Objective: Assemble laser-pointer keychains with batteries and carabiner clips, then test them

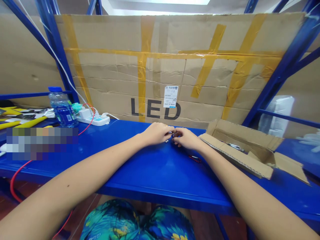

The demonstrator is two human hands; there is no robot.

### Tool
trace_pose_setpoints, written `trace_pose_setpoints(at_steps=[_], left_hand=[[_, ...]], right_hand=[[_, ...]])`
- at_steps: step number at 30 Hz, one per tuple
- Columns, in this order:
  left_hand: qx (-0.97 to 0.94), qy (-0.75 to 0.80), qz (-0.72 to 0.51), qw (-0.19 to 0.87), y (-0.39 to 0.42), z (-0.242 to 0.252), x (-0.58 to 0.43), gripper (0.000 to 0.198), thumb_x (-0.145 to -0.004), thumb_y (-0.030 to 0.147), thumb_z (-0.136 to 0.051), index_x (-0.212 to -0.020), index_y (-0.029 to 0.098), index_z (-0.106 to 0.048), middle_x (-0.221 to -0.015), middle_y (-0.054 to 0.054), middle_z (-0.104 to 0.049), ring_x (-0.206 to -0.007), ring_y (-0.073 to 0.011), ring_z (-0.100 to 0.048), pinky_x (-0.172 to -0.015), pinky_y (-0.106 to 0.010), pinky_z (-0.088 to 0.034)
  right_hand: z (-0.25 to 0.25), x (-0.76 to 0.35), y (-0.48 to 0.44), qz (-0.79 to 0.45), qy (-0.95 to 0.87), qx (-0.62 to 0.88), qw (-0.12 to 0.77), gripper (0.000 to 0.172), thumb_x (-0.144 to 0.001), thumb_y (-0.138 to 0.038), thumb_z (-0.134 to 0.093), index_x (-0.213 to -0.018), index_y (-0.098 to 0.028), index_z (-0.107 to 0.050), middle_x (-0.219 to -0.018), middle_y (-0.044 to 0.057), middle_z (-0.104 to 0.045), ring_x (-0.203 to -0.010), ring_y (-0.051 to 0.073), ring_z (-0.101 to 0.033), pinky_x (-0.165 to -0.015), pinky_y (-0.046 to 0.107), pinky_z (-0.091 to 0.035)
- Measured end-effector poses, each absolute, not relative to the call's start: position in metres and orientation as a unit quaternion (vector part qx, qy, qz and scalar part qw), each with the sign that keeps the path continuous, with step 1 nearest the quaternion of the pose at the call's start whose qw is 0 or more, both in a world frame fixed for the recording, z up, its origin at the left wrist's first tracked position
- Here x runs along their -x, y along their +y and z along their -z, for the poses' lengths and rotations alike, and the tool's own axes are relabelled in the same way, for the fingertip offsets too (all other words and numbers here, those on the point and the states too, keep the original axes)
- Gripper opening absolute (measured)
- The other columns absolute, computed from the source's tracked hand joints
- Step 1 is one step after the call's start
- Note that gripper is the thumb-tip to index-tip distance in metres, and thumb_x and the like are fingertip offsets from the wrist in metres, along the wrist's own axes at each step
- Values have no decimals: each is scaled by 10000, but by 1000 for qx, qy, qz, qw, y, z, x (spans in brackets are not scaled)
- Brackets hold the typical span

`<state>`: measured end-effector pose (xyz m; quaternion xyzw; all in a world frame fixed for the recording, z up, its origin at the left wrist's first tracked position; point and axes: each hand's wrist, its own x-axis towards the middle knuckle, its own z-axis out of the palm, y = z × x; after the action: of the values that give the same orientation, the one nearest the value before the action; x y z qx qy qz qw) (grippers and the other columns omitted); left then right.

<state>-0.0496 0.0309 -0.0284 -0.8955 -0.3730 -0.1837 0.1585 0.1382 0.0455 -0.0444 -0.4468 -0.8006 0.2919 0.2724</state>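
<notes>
Presently catalogued:

1. Small metal part, pinched between left hand and right hand, near the worktop's rear edge.
2. Risk: if the pinch is loosened, the part could be dropped beside the red loop.

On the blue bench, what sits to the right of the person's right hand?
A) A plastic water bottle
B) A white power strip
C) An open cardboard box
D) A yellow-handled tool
C: the open cardboard box sits on the blue steel bench, just to the right of the right hand.
</notes>
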Motion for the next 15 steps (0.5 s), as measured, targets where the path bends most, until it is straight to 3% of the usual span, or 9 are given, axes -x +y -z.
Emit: trace_pose_setpoints(at_steps=[10,15], left_hand=[[899,-351,188,185,31,31,50,268,-955,281,-431,-994,227,-691,-841,-42,-724,-753,-187,-664,-626,-270,-400],[894,-369,205,154,31,30,51,257,-922,250,-453,-1045,224,-678,-892,-45,-736,-774,-191,-669,-669,-280,-424]], right_hand=[[43,-134,43,-380,-773,409,302,78,-773,-113,-593,-847,-141,-592,-713,30,-638,-647,145,-631,-597,254,-526],[41,-137,44,-252,-815,426,300,161,-740,-86,-564,-870,-155,-630,-856,49,-691,-734,158,-632,-638,244,-481]])
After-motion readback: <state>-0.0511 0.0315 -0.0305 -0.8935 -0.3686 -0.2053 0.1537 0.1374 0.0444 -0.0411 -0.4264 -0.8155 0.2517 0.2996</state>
